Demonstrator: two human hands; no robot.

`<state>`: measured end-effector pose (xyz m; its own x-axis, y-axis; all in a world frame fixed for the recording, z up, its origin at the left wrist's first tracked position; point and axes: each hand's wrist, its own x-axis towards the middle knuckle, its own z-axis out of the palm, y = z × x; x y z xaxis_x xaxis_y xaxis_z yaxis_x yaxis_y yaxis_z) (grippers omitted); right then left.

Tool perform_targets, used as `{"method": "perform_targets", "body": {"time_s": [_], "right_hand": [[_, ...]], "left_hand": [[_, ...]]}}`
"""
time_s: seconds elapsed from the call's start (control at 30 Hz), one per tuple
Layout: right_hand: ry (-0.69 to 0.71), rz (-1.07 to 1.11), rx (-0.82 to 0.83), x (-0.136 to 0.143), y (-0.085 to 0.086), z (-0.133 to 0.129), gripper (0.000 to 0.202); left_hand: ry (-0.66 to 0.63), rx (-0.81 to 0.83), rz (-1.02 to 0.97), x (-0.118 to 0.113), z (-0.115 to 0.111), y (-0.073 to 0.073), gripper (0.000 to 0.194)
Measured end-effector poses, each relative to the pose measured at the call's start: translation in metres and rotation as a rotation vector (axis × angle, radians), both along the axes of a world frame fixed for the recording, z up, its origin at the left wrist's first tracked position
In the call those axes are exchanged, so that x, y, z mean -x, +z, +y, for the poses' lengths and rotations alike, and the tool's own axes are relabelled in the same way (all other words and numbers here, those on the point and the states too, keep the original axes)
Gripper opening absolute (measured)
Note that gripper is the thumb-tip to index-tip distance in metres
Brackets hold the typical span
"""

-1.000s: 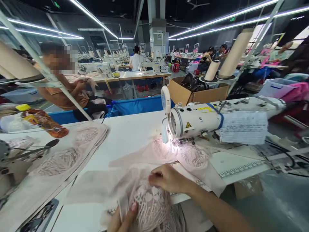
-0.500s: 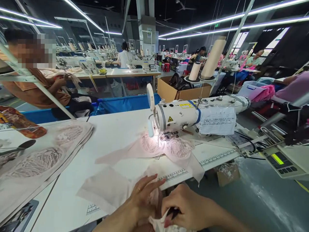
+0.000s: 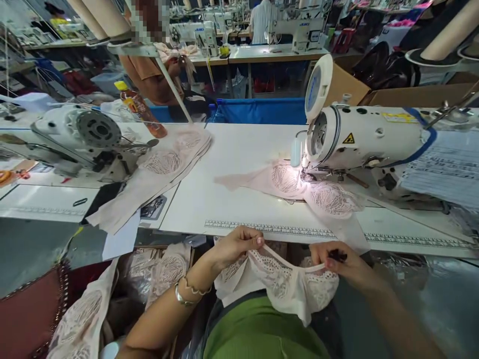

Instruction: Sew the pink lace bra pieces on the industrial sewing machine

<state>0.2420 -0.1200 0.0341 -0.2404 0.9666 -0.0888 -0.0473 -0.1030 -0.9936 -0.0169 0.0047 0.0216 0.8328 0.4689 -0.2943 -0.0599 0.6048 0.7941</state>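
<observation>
A pale lace bra piece (image 3: pixel 280 281) hangs between my two hands over my lap, its upper edge drawn out in a band. My left hand (image 3: pixel 239 247) pinches that edge at one end. At the other end my right hand (image 3: pixel 342 262) is closed on it, with a small dark object, too small to name, also between its fingers. On the table beyond, a pink lace piece (image 3: pixel 331 199) lies under the needle area of the lit white sewing machine (image 3: pixel 355 132).
A stack of pink lace pieces (image 3: pixel 160 164) lies left of centre, near a bottle (image 3: pixel 142 109) and a second machine (image 3: pixel 75 134). More lace pieces (image 3: pixel 82 314) hang at lower left. Across the blue cloth (image 3: pixel 262 110) sits a person in brown (image 3: pixel 144 75). A cardboard box (image 3: pixel 411 97) stands behind the machine.
The view has turned left and downward. My hands have moved apart, and the pale lace piece, bunched and mostly hidden before, now spreads between them. My left hand's fingers have closed on its edge.
</observation>
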Motion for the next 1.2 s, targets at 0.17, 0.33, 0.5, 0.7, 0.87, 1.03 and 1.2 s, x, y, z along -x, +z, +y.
{"method": "perform_targets", "body": {"time_s": [0.17,0.33,0.5,0.7,0.87,1.03,1.2], "right_hand": [[-0.126,0.292,0.115,0.016,-0.014,0.001,0.062],[-0.182,0.44,0.225,0.022,-0.02,0.0,0.062],[-0.087,0.3,0.178,0.007,-0.018,-0.001,0.065],[0.2,-0.218,-0.063,0.002,0.012,0.008,0.034],[0.286,-0.304,-0.269,0.008,0.037,-0.006,0.038],[-0.075,-0.297,-0.304,0.001,0.045,-0.036,0.033],[-0.336,-0.617,-0.398,0.022,0.036,-0.044,0.018]], "left_hand": [[0.129,0.248,-0.099,-0.013,-0.018,-0.016,0.057],[0.151,0.352,-0.157,-0.02,-0.026,-0.019,0.057],[0.151,0.375,-0.187,-0.02,-0.029,-0.015,0.062],[0.075,0.355,-0.168,-0.038,-0.029,-0.011,0.057],[0.229,-0.061,-0.08,-0.05,-0.014,0.01,0.035],[0.435,-1.111,0.001,-0.034,-0.034,0.045,0.009],[0.135,-1.448,0.009,-0.038,-0.074,0.04,0.047]]}}
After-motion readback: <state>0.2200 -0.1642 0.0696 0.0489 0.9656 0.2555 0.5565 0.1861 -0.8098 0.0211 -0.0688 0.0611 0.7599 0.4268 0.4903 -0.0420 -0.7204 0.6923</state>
